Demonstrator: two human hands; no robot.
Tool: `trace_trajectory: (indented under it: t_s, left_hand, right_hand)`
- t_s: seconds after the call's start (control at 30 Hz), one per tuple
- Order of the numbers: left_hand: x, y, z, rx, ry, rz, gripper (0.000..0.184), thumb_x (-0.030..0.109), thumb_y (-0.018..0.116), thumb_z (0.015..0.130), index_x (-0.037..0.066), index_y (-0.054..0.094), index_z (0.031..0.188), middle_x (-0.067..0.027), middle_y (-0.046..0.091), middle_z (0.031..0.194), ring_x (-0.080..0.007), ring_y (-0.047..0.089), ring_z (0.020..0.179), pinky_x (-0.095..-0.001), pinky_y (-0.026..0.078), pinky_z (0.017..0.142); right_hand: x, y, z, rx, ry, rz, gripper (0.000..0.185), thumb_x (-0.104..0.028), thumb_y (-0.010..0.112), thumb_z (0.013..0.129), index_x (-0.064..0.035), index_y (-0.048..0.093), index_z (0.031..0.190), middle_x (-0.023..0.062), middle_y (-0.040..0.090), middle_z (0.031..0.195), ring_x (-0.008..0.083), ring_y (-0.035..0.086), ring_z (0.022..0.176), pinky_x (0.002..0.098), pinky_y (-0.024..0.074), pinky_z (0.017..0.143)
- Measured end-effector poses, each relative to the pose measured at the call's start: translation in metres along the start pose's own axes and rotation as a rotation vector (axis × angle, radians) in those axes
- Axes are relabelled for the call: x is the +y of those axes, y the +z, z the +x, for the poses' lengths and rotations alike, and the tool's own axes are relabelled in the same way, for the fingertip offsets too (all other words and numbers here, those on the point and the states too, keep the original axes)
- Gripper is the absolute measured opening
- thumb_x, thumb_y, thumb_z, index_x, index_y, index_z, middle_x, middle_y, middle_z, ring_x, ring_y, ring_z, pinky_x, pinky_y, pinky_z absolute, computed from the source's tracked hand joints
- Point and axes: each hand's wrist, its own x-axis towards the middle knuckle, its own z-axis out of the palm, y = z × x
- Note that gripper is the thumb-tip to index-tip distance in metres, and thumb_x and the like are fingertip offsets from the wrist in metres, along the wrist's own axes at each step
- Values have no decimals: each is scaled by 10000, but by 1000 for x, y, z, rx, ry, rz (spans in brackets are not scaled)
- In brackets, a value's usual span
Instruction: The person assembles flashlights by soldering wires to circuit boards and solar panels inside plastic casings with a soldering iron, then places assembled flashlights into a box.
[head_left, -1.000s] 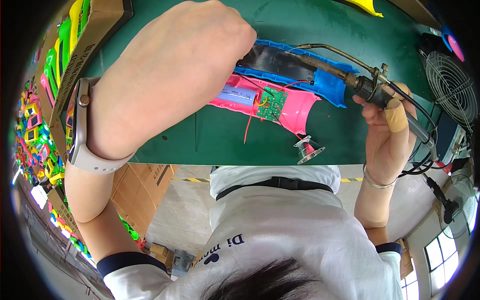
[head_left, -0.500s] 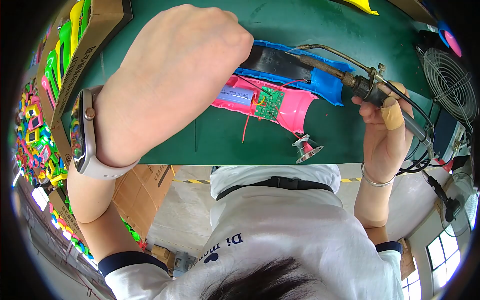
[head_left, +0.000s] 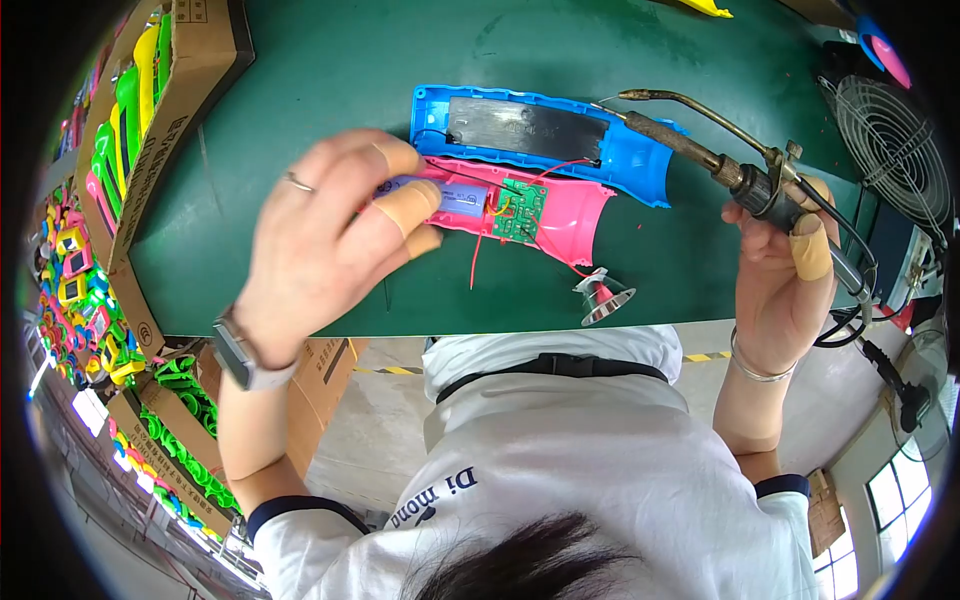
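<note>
My left hand (head_left: 335, 215), with tape on its fingers and a ring, is closed around the left end of a pink plastic housing half (head_left: 573, 215). Inside that half sit a purple battery cell (head_left: 462, 198) and a green circuit board (head_left: 518, 210) with thin wires. A blue housing half (head_left: 640, 170) lies along its far side, holding a black flat panel (head_left: 525, 128). My right hand (head_left: 785, 240) grips a soldering iron (head_left: 740, 180) with a curved metal tube along it. Its tip is above the blue half's right part. Near the table edge rests a shiny reflector (head_left: 606, 297).
A cardboard box (head_left: 195, 110) of green and yellow plastic parts stands at the left of the green table (head_left: 330, 70). At the right are a round fan grille (head_left: 890, 150) and black cables (head_left: 850, 325). A yellow part (head_left: 708, 8) lies at the far edge.
My left hand has come down from above the housings to the pink half's left end, uncovering the blue half. My right hand still holds the soldering iron in nearly the same place.
</note>
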Motion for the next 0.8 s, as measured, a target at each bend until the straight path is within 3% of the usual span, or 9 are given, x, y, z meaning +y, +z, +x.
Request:
trace_trajectory:
  t_s: [0.1,0.23,0.33,0.47,0.6,0.73,0.8]
  left_hand:
    - [10,29,-8,183,-118,45,454,130,748,550,91,527,945,-73,542,926,-261,530,802,-339,457,657]
    - [30,34,-1,235,-207,121,450,95,774,527,111,556,920,-53,561,936,-246,528,833,-330,443,681]
    - [34,44,2,352,-25,74,405,75,764,531,122,592,895,-36,580,941,-231,528,818,-308,443,671]
    - [38,48,12,374,-64,-39,308,74,702,588,119,625,883,-7,627,846,-170,530,723,-252,429,610]
    - [47,56,19,495,-353,-351,242,44,731,608,87,614,815,-10,633,800,-185,540,690,-281,437,608]
    - [52,49,25,409,-337,-203,213,56,731,618,99,588,770,-17,597,776,-195,510,715,-286,398,643]
    - [59,43,27,322,-425,-170,179,38,699,634,90,585,762,-34,560,769,-207,484,748,-302,384,670]
  right_hand:
    - [-1,-1,-4,-4,1,10,300,-179,492,852,78,504,1006,108,536,738,164,551,620,312,467,676]
    - [3,-2,-16,25,9,26,283,-182,509,851,53,481,1008,112,548,750,164,556,614,282,457,627]
    - [6,-4,-26,47,41,59,284,-176,535,842,38,461,1014,121,559,764,168,567,619,247,443,577]
    - [11,-8,-37,48,91,94,331,-185,590,811,26,444,1021,127,568,778,177,576,618,231,435,535]
    - [12,-9,-44,96,124,107,379,-193,628,784,25,432,1023,128,573,803,193,587,614,241,443,523]
    - [12,-8,-49,124,145,121,412,-204,647,768,29,426,1026,132,578,835,201,594,605,242,459,516]
    - [11,-6,-50,132,157,138,427,-204,660,758,29,425,1027,135,580,845,200,597,606,243,472,522]
